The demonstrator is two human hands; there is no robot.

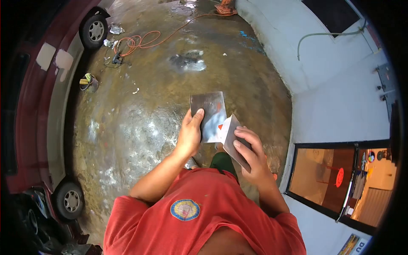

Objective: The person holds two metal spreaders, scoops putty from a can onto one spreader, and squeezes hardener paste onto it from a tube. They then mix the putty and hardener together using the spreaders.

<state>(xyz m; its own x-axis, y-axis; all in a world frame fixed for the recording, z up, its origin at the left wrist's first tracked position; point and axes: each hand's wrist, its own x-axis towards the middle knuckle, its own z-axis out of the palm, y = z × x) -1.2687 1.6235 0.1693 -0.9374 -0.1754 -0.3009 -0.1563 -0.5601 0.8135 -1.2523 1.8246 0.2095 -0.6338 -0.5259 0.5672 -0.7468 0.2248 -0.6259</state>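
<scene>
My left hand (189, 135) is closed on a flat metal plate (206, 104), its thumb lying on the upper face. A small orange-red dab (220, 126) shows near the plate's right edge, beside some white paste (225, 130). In my right hand (255, 155) is a metal putty spreader (234, 138), tilted, with the fingers pressed on its face. The spreader's far edge meets the right side of the plate at the white paste. Part of my right thumb is hidden behind the spreader.
On the left stands a dark red vehicle (40, 106) with pale filler patches (63, 59). A small bucket (90, 85) sits beside it. An orange cord (148, 44) runs across the wet floor (140, 85). To the right are a pale wall (293, 68) and a glass door (323, 170).
</scene>
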